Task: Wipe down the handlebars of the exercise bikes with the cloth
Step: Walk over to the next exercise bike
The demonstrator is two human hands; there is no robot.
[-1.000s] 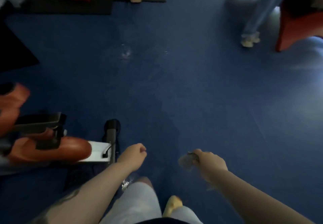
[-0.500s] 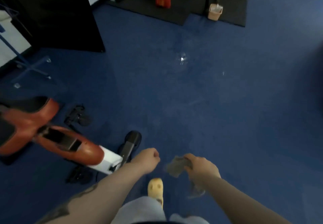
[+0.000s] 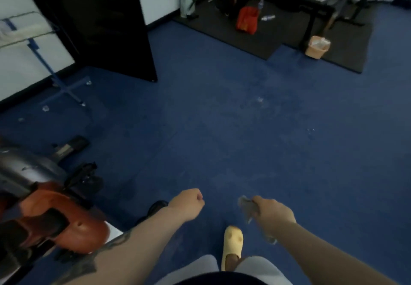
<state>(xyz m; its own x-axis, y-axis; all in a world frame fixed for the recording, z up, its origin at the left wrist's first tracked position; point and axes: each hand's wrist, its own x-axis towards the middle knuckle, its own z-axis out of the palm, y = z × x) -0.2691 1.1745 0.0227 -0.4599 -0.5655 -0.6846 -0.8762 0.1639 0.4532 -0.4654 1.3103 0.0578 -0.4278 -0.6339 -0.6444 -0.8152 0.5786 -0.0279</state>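
Exercise bike [image 3: 55, 216] at far left, orange-and-black body, low over the blue carpet [image 3: 222, 129]; handlebars not identifiable. Left hand [image 3: 188, 203] next: arm extended forward, fingers curled into a fist, grip empty. Yellow slipper [image 3: 232, 243] below, between the two hands. Right hand [image 3: 274, 210] arm extended, grip pinching the cloth [image 3: 248, 207]. Cloth grey, crumpled, blurred, sticking out left of the fingers, well apart from the bike.

Gym room, exercise bike [image 3: 55, 216], black floor mats [image 3: 278, 33], blue carpet [image 3: 222, 129]
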